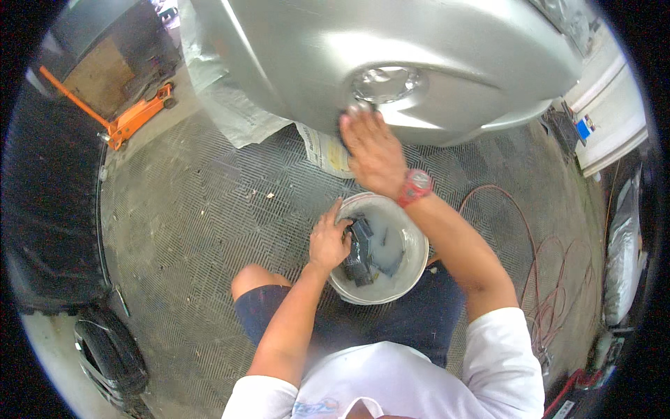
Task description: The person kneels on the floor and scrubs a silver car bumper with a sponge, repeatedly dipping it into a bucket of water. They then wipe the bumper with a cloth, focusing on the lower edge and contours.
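Right hand (373, 150) at 12 o'clock, palm flat, pressing a dark sanding pad (345, 124) against the silver bumper (293, 63), just below the fog lamp (386, 84); pad is mostly hidden. Left hand (328, 241) curls over the 9 o'clock rim of the white bucket (417, 269) at centre, fingers hooked, holding nothing else. Murky water and dark sandpaper sheets (361, 255) inside: likely limp and slippery, pinch by an edge. Bucket probably sloshes; steady it at the rim.

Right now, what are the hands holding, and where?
The left hand grips the white bucket by its rim. The right hand presses something dark, mostly hidden under the fingers, flat against the silver car bumper.
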Available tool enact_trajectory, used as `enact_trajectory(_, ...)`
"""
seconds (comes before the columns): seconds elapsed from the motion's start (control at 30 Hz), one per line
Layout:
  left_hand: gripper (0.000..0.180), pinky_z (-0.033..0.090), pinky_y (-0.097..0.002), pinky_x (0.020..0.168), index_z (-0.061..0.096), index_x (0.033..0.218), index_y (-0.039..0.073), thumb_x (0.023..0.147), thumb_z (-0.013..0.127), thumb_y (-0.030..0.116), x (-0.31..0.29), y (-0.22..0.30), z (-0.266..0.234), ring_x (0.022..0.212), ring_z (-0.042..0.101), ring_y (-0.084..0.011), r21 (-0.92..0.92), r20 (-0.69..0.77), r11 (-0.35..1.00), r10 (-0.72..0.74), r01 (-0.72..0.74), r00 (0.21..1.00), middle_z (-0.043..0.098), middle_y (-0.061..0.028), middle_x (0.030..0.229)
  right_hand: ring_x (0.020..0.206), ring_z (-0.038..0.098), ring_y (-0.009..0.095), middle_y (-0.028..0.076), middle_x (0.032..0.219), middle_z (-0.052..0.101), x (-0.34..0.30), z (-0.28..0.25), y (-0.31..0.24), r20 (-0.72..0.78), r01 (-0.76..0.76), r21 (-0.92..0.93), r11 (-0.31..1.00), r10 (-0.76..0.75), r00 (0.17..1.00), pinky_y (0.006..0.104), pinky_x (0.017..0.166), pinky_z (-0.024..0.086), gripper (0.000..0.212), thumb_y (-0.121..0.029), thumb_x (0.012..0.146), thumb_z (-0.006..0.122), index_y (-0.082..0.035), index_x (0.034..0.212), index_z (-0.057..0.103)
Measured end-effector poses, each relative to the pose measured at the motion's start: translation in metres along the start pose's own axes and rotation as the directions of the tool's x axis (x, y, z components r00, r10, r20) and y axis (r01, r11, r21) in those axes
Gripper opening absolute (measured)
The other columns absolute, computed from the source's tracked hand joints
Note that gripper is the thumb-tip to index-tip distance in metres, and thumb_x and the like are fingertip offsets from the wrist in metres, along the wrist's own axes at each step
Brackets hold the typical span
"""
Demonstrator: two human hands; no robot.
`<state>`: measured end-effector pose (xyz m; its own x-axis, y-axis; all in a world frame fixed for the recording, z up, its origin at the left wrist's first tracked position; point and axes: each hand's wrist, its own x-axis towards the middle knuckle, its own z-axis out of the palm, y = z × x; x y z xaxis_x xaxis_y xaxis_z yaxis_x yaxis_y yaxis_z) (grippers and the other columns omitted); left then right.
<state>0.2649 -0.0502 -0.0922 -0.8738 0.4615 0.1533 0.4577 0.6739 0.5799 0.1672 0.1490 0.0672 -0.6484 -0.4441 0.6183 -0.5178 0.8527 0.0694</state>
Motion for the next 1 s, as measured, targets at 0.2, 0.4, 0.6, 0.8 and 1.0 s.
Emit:
enact_trajectory(0.2,0.034,0.049,-0.051,0.123,0.083,0.122,0.012,0.088,0.081,0.011,-0.002,-0.009,0.008,0.149,0.054,-0.0404,0.002,-0.008,1.0,0.018,-0.018,1.0,0.043,-0.0131,0.176,0.164,0.039,0.045,0.028,0.177,0.038,0.018,0.01,-0.033,-0.184,-0.088,0.093,0.992,0.104,0.977,0.059,0.137,0.029,0.093,-0.009,0.084,0.068,0.003,0.171,0.039)
enact_trajectory(0.4,0.034,0.049,-0.0513,0.123,0.083,0.123,0.011,0.088,0.08,0.01,0.001,0.004,-0.006,0.151,0.052,-0.04,-0.024,0.007,1.0,0.02,-0.019,1.0,0.043,-0.0139,0.176,0.166,0.038,0.037,0.022,0.177,0.042,-0.114,-0.068,0.1,0.238,0.061,-0.41,0.91,0.042,0.97,0.0564,0.139,0.019,0.081,-0.02,0.093,0.065,0.0,0.169,0.045)
enact_trajectory(0.6,0.034,0.05,-0.0515,0.122,0.083,0.122,0.011,0.088,0.081,0.01,0.005,0.01,-0.003,0.149,0.053,-0.0408,0.003,0.034,1.0,0.013,-0.013,0.999,0.043,-0.0138,0.176,0.171,0.029,0.034,0.021,0.181,0.036,-0.061,0.002,0.046,-0.013,0.008,-0.235,0.972,-0.011,1.0,0.055,0.141,0.015,0.086,-0.019,0.093,0.063,-0.001,0.173,0.038)
enact_trajectory(0.8,0.032,0.051,-0.0509,0.122,0.084,0.119,0.011,0.087,0.082,0.011,-0.001,0.003,-0.001,0.149,0.053,-0.0408,0.056,0.029,0.998,-0.008,0.006,1.0,0.043,-0.0131,0.176,0.169,0.034,0.033,0.017,0.178,0.044,-0.053,-0.002,0.046,-0.072,0.081,-0.2,0.977,-0.097,0.993,0.0525,0.141,0.014,0.082,-0.016,0.091,0.062,0.0,0.17,0.045)
enact_trajectory(1.0,0.033,0.051,-0.0501,0.122,0.084,0.119,0.012,0.087,0.082,0.011,0.007,0.009,-0.001,0.149,0.053,-0.04,0.063,0.006,0.998,0.018,-0.018,1.0,0.042,-0.0112,0.177,0.172,0.026,0.032,0.017,0.181,0.038,-0.064,0.003,0.066,-0.046,0.104,-0.277,0.955,-0.121,0.992,0.0526,0.142,0.011,0.083,-0.018,0.093,0.059,0.001,0.172,0.04)
